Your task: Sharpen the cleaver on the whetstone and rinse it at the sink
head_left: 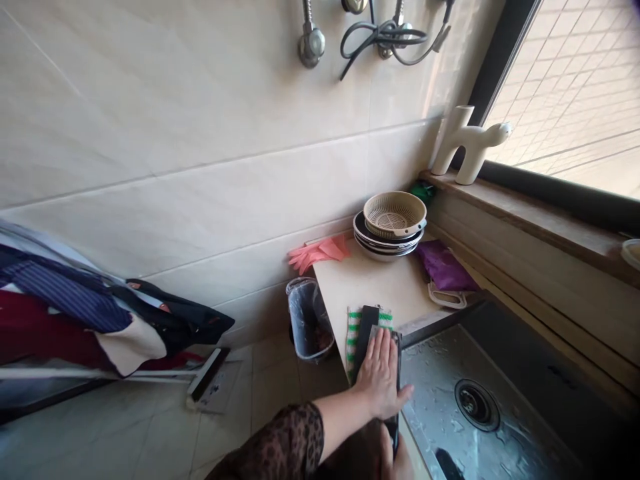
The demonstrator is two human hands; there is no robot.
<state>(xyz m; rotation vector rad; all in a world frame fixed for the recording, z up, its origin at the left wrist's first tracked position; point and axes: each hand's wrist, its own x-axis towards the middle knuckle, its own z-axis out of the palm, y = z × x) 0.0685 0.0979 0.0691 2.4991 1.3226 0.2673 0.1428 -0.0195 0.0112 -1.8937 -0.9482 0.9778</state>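
Note:
My left hand (pixel 377 377) lies flat, fingers stretched out together and thumb apart, pressing on what looks like a wide-bladed kitchen knife (pixel 399 347). Most of the blade is hidden beneath that hand. At the bottom edge, my right hand (pixel 395 461) is closed around the knife's black handle; only part of this hand shows. Under and beside the left fingers is a dark, flat bar like a whetstone (pixel 367 323). It rests on a green-and-white striped cloth (pixel 353 333) at the counter's edge.
The wet steel sink (pixel 430 373) lies right of my hands. Behind them on the counter (pixel 345 280) are stacked bowls with a beige strainer (pixel 395 212), pink gloves (pixel 320 252) and a purple bag (pixel 444 265). A lined bin (pixel 307 320) and a broom (pixel 210 377) stand left.

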